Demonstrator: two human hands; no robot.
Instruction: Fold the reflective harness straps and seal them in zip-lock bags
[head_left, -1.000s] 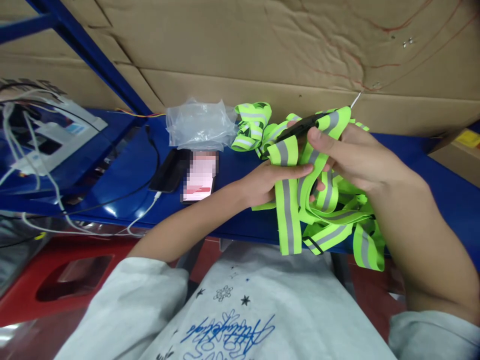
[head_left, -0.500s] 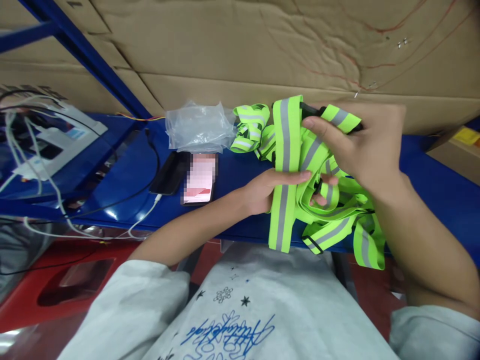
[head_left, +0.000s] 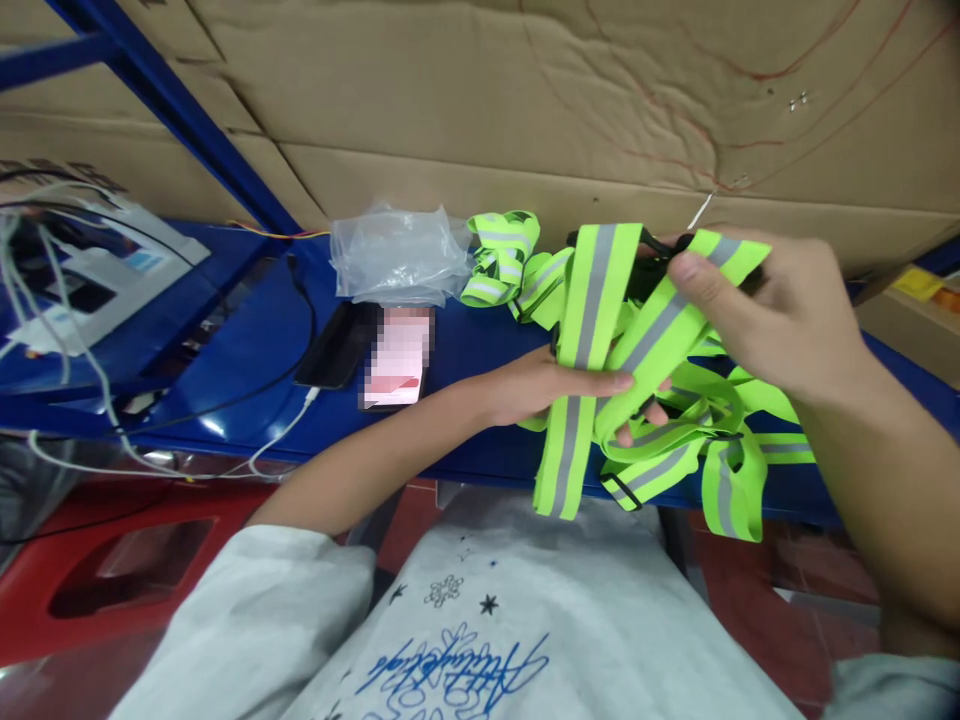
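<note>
Webbing (head_left: 661, 325), yellow-green with a grey stripe, is slanting above the blue table (head_left: 474, 345) from the left grip (head_left: 555, 385), which is pinching it with thumb uppermost, to the right grip (head_left: 780, 300), which is clamping it farther forward.

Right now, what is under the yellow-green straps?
The blue shelf shows around the yellow-green straps, and fingertips of the left hand poke out beneath one. Anything fully covered can't be seen.
</note>
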